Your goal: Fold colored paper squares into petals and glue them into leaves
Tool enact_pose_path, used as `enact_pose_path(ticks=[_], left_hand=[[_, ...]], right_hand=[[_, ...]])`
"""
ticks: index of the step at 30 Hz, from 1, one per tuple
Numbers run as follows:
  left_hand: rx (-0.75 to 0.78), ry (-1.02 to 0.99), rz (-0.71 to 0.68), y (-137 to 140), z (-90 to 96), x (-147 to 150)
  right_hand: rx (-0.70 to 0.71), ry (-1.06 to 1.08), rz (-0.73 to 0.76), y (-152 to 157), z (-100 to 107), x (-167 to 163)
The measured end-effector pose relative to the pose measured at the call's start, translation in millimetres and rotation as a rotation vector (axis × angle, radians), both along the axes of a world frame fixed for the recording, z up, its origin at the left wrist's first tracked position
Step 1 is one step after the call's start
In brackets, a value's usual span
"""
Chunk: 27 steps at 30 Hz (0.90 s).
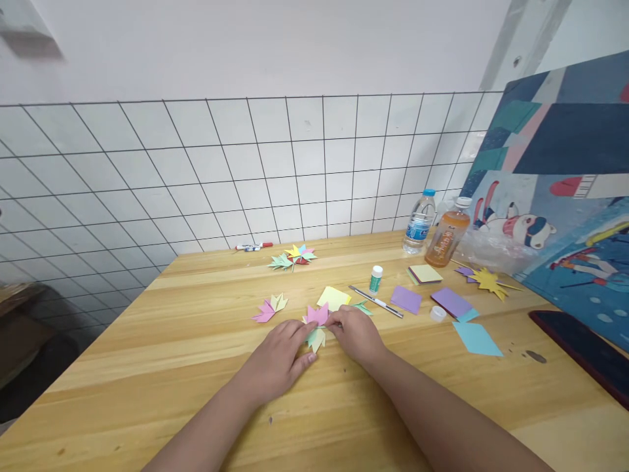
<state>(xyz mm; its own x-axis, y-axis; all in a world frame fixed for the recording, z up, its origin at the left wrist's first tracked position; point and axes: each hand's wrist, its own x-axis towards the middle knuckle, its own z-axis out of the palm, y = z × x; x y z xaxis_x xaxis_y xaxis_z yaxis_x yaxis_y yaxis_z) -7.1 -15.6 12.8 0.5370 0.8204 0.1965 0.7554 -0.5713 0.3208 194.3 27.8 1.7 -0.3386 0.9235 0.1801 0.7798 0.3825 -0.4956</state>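
Note:
Between my hands a folded paper flower (318,316), pink at the top and pale green and cream below, lies on the wooden table. My left hand (281,359) rests beside it with the fingers stretched out, the index fingertip pressing on its left part. At its right side my right hand (360,335) is closed in a pinch on the flower's edge; the fingertips partly hide it. Just behind lie yellow paper squares (334,299) and a green folded piece (362,307). To the left is a pink and cream folded piece (270,308).
Behind the right hand are a utility knife (376,301), a glue stick (376,280) and its cap (438,314). Purple paper (406,299) and blue paper (477,338) lie to the right. Two bottles (448,233), a phone (582,351), markers (254,247) and a finished paper flower (301,254) stand farther out.

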Motion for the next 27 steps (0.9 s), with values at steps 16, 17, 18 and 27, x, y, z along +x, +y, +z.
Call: enact_pose_path(ticks=[16,17,18,27], left_hand=[[0.097,0.051,0.022,5.8,-2.2,10.4],[0.1,0.057,0.029,6.3,-2.2,11.0],[0.101,0.064,0.035,6.7,-2.2,11.4],[0.152,0.058,0.027,10.1,-1.0,0.3]], right_hand=[[0.061,-0.12,0.001,2.0,-1.5,-6.5],[0.063,-0.119,0.004,1.9,-2.0,-6.2],[0.063,-0.117,0.006,1.9,-2.4,-5.6],[0.016,-0.076,-0.026,4.9,-0.1,6.0]])
